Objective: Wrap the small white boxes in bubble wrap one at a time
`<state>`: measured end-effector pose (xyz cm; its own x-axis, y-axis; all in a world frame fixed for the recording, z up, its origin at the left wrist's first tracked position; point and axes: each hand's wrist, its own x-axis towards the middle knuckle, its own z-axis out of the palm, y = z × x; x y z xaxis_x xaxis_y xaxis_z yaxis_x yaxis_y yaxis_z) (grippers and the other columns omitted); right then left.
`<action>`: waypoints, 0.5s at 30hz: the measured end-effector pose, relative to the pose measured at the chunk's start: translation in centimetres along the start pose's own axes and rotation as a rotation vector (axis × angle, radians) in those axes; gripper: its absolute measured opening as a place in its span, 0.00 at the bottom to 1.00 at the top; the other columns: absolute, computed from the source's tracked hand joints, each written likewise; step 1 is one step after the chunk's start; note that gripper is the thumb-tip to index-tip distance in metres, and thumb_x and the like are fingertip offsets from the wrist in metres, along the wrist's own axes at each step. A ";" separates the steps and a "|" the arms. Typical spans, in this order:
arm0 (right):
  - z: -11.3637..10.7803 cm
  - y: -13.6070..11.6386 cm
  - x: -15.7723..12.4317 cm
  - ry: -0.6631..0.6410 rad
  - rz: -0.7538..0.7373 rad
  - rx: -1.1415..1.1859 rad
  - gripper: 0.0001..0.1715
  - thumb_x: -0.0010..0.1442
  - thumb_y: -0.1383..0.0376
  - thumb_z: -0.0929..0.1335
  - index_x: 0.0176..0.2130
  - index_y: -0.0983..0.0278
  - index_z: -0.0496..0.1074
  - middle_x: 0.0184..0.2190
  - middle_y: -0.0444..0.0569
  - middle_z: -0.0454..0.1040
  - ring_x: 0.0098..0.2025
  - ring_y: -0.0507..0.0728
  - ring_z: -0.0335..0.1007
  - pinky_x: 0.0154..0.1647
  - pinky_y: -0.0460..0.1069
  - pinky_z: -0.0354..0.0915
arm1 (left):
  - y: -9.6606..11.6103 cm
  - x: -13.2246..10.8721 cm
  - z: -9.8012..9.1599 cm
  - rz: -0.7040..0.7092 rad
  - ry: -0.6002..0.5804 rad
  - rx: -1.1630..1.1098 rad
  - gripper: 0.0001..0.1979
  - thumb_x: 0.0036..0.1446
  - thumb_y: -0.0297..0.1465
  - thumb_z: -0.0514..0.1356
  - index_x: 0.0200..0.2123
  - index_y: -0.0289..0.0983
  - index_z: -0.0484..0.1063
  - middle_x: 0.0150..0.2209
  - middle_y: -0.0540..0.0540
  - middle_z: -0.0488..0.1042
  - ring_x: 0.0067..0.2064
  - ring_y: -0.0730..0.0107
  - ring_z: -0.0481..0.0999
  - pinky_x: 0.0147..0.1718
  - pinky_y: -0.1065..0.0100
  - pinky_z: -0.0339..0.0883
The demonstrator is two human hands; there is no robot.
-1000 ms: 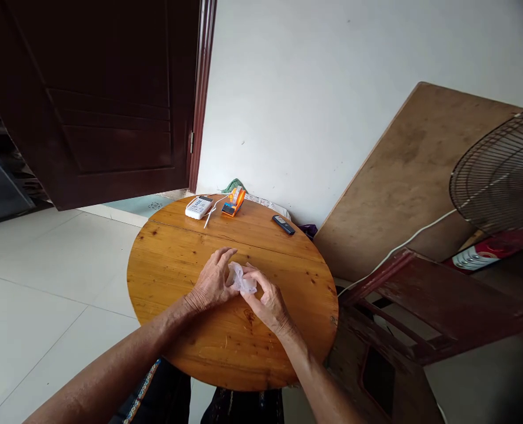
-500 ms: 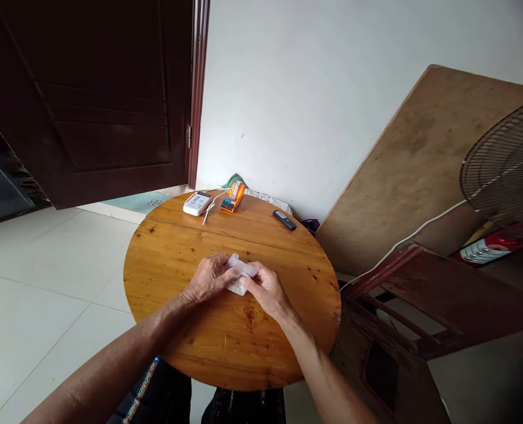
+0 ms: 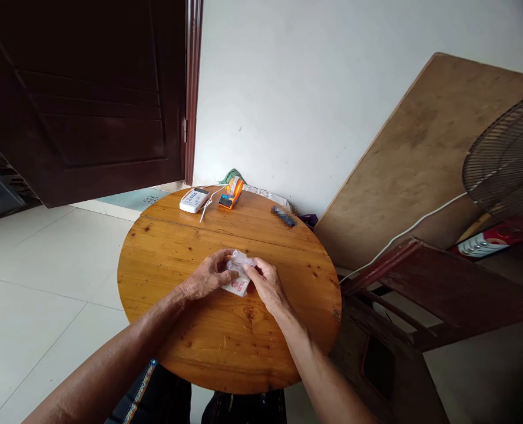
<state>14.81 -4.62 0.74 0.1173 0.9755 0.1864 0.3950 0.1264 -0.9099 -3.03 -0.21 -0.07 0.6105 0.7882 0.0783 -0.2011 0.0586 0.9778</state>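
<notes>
Both hands (image 3: 206, 277) (image 3: 268, 285) on plastic packet (image 3: 239, 285)

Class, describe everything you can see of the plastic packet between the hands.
The packet looks like clear, crinkled plastic, roughly rectangular, its whitish lower part bearing reddish print too small to read. The left hand holds its left side, the right hand its upper right, thumbs on top. It is over the table; whether they touch is unclear.

The packet (image 3: 240, 278), crumpled one second ago, has now become flatter between the hands (image 3: 205, 278), and its red print (image 3: 235, 284) has appeared.
</notes>
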 end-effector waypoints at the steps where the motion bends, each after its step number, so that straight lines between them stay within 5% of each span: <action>1: 0.0 -0.1 -0.1 0.002 -0.002 0.014 0.15 0.58 0.54 0.68 0.33 0.64 0.75 0.28 0.44 0.75 0.31 0.55 0.68 0.32 0.47 0.63 | -0.1 0.1 0.0 0.007 -0.003 -0.014 0.32 0.49 0.40 0.68 0.54 0.34 0.65 0.47 0.40 0.74 0.45 0.61 0.75 0.43 0.63 0.69; 10: -0.2 -0.6 0.8 -0.056 0.109 0.111 0.15 0.54 0.58 0.68 0.39 0.63 0.76 0.29 0.43 0.76 0.31 0.55 0.69 0.33 0.47 0.64 | -1.3 0.7 0.0 0.029 0.097 0.081 0.40 0.50 0.49 0.66 0.60 0.34 0.60 0.40 0.45 0.72 0.40 0.66 0.72 0.37 0.67 0.67; 15: 0.3 -0.9 2.9 -0.085 0.146 0.176 0.13 0.49 0.56 0.71 0.28 0.64 0.75 0.22 0.41 0.71 0.25 0.51 0.64 0.26 0.45 0.60 | -1.6 0.9 0.0 0.056 0.106 0.144 0.41 0.52 0.50 0.64 0.62 0.33 0.58 0.36 0.48 0.70 0.37 0.69 0.70 0.35 0.68 0.65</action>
<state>14.52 -1.85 1.95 0.0810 0.9964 0.0233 0.2137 0.0054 -0.9769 -2.16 0.35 -1.52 0.5158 0.8482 0.1199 -0.1165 -0.0692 0.9908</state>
